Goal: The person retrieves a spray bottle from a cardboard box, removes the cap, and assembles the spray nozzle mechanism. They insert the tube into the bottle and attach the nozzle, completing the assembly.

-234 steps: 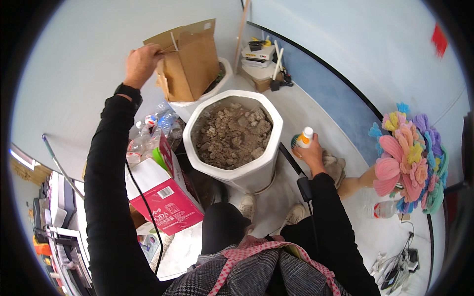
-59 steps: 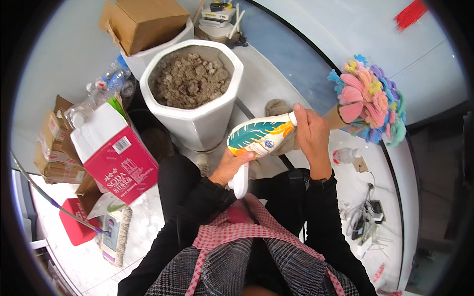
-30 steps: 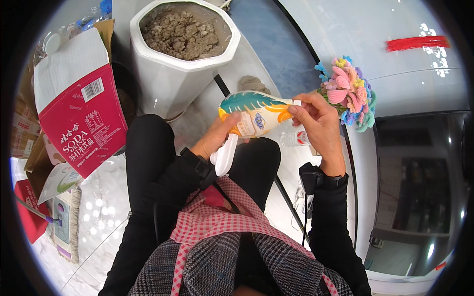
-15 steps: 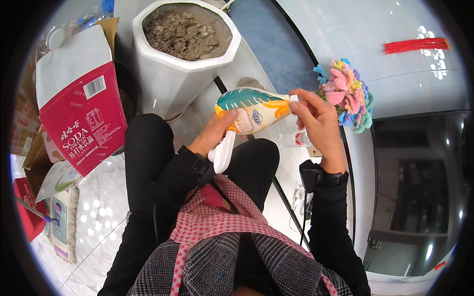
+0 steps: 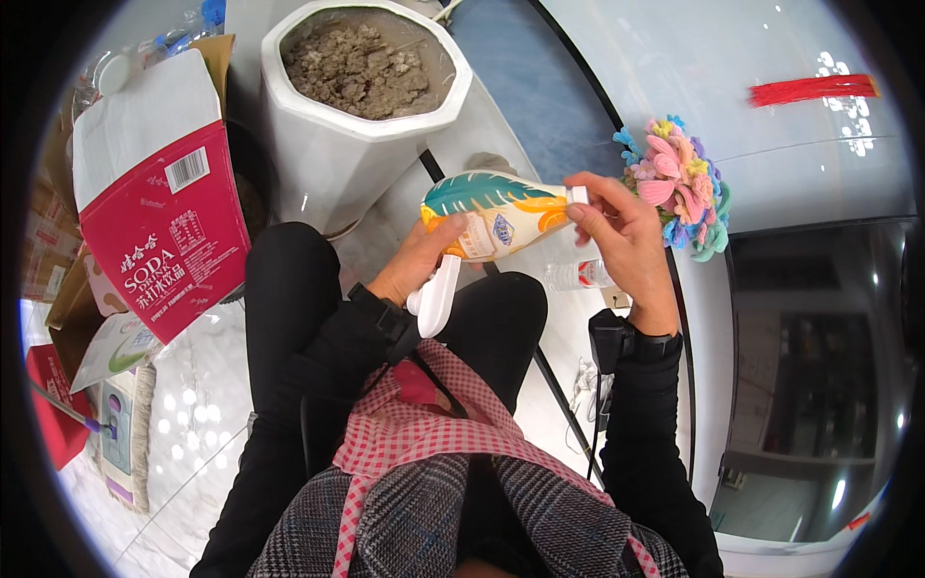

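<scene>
My left hand (image 5: 411, 262) is closed around the base end of a cream squeeze-type bottle (image 5: 501, 218) with green leaves and orange slices printed on it. The bottle lies nearly level above my lap, its neck toward the right. Also in my left hand, below the bottle, is a long, rounded white plastic piece (image 5: 439, 299); its exact kind I cannot tell. Thumb and fingers of my right hand (image 5: 621, 231) pinch the white cap (image 5: 577, 196) at the bottle's neck.
A white octagonal planter (image 5: 332, 144) full of dry soil stands ahead. To the left is a pink-and-white carton (image 5: 164, 222). A clear bottle (image 5: 578, 275) lies beyond my right knee, near a bouquet of fuzzy flowers (image 5: 674, 178). A dark glossy screen (image 5: 809, 366) is at right.
Both hands keep their hold on the bottle. The fingers of my right hand have shifted slightly at the cap, and the right wrist has moved a little to the right.
</scene>
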`<action>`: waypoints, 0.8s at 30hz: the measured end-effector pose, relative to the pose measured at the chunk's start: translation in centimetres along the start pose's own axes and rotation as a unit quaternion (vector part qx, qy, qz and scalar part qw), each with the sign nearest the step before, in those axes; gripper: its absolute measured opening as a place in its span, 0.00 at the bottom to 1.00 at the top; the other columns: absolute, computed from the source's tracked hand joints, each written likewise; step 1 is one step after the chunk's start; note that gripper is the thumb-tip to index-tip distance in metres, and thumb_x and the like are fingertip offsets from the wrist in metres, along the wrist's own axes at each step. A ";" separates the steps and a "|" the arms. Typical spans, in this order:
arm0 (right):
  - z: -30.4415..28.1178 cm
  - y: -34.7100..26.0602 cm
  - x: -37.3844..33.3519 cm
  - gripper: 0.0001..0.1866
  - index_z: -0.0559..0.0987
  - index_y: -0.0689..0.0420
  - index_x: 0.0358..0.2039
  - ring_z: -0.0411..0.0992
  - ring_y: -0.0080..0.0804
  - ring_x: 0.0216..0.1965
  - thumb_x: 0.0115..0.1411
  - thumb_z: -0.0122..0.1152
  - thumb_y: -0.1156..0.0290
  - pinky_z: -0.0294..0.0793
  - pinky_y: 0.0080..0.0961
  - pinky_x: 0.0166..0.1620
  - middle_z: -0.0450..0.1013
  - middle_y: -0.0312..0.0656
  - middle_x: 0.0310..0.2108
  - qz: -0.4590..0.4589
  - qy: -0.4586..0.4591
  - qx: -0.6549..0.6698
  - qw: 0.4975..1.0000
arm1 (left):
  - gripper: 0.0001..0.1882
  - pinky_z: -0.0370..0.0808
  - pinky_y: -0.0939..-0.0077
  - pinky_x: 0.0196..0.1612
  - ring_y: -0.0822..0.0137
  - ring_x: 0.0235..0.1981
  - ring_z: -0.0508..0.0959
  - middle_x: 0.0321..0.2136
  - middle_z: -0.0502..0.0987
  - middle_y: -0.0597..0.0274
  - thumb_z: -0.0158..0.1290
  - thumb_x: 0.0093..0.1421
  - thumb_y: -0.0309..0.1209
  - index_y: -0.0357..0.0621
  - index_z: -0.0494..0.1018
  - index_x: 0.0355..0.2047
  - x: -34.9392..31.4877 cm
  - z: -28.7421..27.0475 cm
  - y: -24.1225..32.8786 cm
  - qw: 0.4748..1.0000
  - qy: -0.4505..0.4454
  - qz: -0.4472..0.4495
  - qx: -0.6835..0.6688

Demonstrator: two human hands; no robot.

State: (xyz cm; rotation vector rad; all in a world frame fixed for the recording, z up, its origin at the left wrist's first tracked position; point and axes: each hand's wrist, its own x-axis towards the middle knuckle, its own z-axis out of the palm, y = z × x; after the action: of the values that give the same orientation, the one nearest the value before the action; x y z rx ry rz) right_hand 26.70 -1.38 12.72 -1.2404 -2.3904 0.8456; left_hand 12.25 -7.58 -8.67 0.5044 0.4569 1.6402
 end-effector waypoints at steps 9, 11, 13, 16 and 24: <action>-1.8 1.6 0.2 0.20 0.77 0.63 0.52 0.74 0.20 0.39 0.59 0.64 0.84 0.80 0.21 0.40 0.74 0.39 0.43 -0.080 0.069 0.153 0.982 | 0.29 0.71 0.81 0.20 0.71 0.24 0.78 0.39 0.81 0.55 0.43 0.70 0.56 0.43 0.69 0.55 0.3 0.2 -0.1 0.994 0.031 -0.034 -0.096; -1.2 2.6 -0.4 0.21 0.76 0.62 0.53 0.75 0.20 0.37 0.59 0.65 0.82 0.80 0.21 0.39 0.75 0.39 0.41 -0.060 0.091 0.115 0.987 | 0.29 0.70 0.80 0.20 0.70 0.26 0.78 0.39 0.81 0.57 0.41 0.71 0.55 0.44 0.68 0.56 0.3 0.4 -0.2 0.990 0.024 -0.055 -0.124; -0.2 4.7 -1.2 0.19 0.77 0.61 0.52 0.75 0.19 0.31 0.60 0.66 0.77 0.78 0.18 0.34 0.75 0.38 0.38 -0.035 0.126 0.118 0.984 | 0.28 0.76 0.77 0.28 0.68 0.32 0.81 0.42 0.81 0.57 0.41 0.72 0.53 0.43 0.67 0.58 0.3 -1.8 -0.3 0.985 -0.078 -0.072 -0.138; 1.1 9.5 -3.0 0.17 0.77 0.60 0.50 0.73 0.18 0.26 0.61 0.67 0.73 0.74 0.16 0.28 0.75 0.36 0.32 0.043 0.164 0.090 0.981 | 0.28 0.79 0.75 0.31 0.67 0.36 0.82 0.43 0.80 0.58 0.41 0.72 0.53 0.44 0.68 0.58 0.3 -3.1 -0.2 0.972 -0.157 -0.079 -0.156; 8.4 35.0 -11.2 0.19 0.80 0.56 0.45 0.79 0.49 0.35 0.53 0.70 0.65 0.78 0.39 0.41 0.79 0.51 0.30 0.259 0.165 -0.090 0.947 | 0.29 0.81 0.70 0.38 0.64 0.44 0.80 0.47 0.79 0.58 0.47 0.69 0.54 0.43 0.69 0.57 0.7 -2.5 -1.2 0.988 -0.028 -0.055 -0.143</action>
State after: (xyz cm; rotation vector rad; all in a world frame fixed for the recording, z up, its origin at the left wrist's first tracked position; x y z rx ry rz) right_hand 50.82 2.09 -16.02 -1.9600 -1.9290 0.4957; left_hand 11.78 -6.79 -11.33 0.3032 0.1995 1.5487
